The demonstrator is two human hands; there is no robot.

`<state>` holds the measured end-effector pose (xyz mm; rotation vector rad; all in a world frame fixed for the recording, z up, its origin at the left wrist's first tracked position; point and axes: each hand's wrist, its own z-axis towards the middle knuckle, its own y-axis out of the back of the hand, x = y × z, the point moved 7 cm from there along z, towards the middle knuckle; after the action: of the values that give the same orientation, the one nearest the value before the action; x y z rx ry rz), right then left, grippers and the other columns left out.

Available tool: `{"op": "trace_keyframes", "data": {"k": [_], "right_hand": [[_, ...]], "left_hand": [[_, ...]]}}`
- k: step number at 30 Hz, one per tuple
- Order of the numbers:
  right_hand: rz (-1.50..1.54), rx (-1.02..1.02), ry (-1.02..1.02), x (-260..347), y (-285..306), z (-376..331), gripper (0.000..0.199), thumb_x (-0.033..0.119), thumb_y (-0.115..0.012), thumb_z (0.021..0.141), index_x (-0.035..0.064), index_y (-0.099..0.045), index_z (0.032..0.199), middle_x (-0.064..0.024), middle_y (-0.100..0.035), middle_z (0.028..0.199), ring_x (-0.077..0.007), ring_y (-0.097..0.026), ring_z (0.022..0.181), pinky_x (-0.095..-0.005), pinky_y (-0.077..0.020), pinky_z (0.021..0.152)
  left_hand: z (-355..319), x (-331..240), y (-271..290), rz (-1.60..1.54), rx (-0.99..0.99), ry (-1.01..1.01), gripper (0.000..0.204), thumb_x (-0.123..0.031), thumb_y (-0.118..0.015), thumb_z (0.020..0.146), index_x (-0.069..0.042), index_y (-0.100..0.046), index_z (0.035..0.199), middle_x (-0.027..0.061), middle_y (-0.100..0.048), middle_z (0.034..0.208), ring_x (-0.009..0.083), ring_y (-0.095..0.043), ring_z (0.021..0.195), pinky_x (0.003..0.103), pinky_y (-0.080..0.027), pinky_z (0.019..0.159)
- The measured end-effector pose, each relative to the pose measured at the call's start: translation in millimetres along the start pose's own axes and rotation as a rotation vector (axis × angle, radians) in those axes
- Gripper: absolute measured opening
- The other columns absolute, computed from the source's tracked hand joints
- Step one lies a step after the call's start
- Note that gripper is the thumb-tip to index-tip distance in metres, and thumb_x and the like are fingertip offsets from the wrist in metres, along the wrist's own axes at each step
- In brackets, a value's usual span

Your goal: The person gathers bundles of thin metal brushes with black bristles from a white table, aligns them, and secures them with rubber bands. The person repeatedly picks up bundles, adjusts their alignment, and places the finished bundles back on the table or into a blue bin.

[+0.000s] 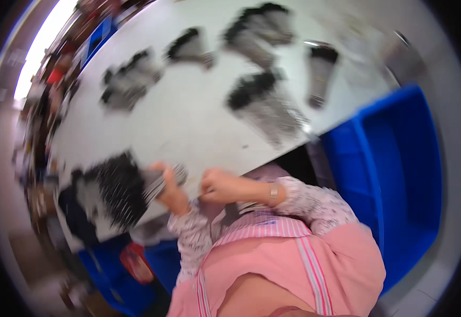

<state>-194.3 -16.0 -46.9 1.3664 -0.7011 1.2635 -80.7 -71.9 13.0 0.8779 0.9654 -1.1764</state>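
My left hand (168, 186) is curled shut around one end of a striped sock (159, 182), thumb up and fingers wrapped under it, right at the near edge of the white surface (188, 127). My right hand (221, 186) sits just beside it, fingers pinched together on what looks like the same sock or a bit of fabric by my chest; the blur keeps me from telling exactly what it grips. Touching the sock on its left lies a pile (115, 190) of more black-and-white striped socks, partly hanging over the edge of the surface. Further off, well apart from my hands, more dark-topped socks (265, 100) are spread flat in a loose row. A blue bin (399, 174) stands to my right beside the surface, and another blue crate (109, 274) is down to my left. The sock seems light, soft and limp, so I judge it will droop and fold wherever it is unsupported; it is neither fragile nor slippery. Taking it at the cuff with one hand and the toe with the other should keep it stretched and under control
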Motion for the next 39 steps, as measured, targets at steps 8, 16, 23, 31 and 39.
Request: {"op": "trace_keyframes", "data": {"k": [8,16,23,31,39], "right_hand": [[0.577,0.13,-0.154,16.8,10.7,-22.8,0.004,0.0,-0.058,0.076,0.0003,-0.058,0.072,-0.0062,-0.055,0.082,-0.014,-0.052,0.07,-0.0265,-0.0432,0.063],[1.074,-0.216,-0.533,-26.8,1.7,-18.6,0.013,0.006,-0.058,0.085,0.0054,-0.047,0.079,-0.0038,-0.051,0.07,-0.0092,-0.041,0.045,-0.0258,-0.0392,0.04],[0.218,-0.233,-0.361,-35.8,-14.4,-16.0,0.01,0.007,-0.067,0.084,0.0023,-0.06,0.091,0.0075,-0.042,0.058,-0.0003,-0.035,0.05,-0.0183,-0.0278,0.044],[0.583,-0.241,-0.624,-41.3,-11.2,-14.3,0.009,0.009,-0.065,0.086,0.004,-0.06,0.091,0.0091,-0.042,0.057,-0.0017,-0.031,0.043,-0.0187,-0.0236,0.041],[0.776,-0.811,-0.574,-59.5,17.1,-8.8,0.013,0.024,-0.061,0.09,0.0116,-0.057,0.087,0.0044,-0.049,0.065,-0.007,-0.043,0.057,-0.024,-0.0327,0.054]], "left_hand": [[-22.8,52.6,-14.5,-0.8,0.089,0.784,0.008,-0.009,-0.059,0.079,-0.001,-0.057,0.076,0.0058,-0.058,0.073,0.0146,-0.057,0.069,0.028,-0.045,0.065],[-29.6,59.8,4.7,-0.564,-0.078,0.539,0.008,-0.009,-0.061,0.078,-0.002,-0.057,0.079,0.0012,-0.058,0.075,0.0104,-0.054,0.065,0.026,-0.044,0.062],[-28.0,46.7,16.3,-0.226,-0.141,0.141,0.005,-0.001,-0.058,0.079,-0.002,-0.055,0.083,-0.0015,-0.053,0.075,0.0084,-0.051,0.065,0.026,-0.043,0.059],[-30.5,38.2,22.7,-0.343,-0.025,0.165,0.007,-0.002,-0.059,0.082,-0.001,-0.055,0.087,0.0001,-0.055,0.079,0.009,-0.052,0.071,0.026,-0.043,0.064],[-31.2,14.1,28.9,-0.334,0.066,0.063,0.008,-0.001,-0.056,0.084,0.0,-0.053,0.091,0.0025,-0.054,0.084,0.0109,-0.052,0.078,0.025,-0.043,0.07]]}}
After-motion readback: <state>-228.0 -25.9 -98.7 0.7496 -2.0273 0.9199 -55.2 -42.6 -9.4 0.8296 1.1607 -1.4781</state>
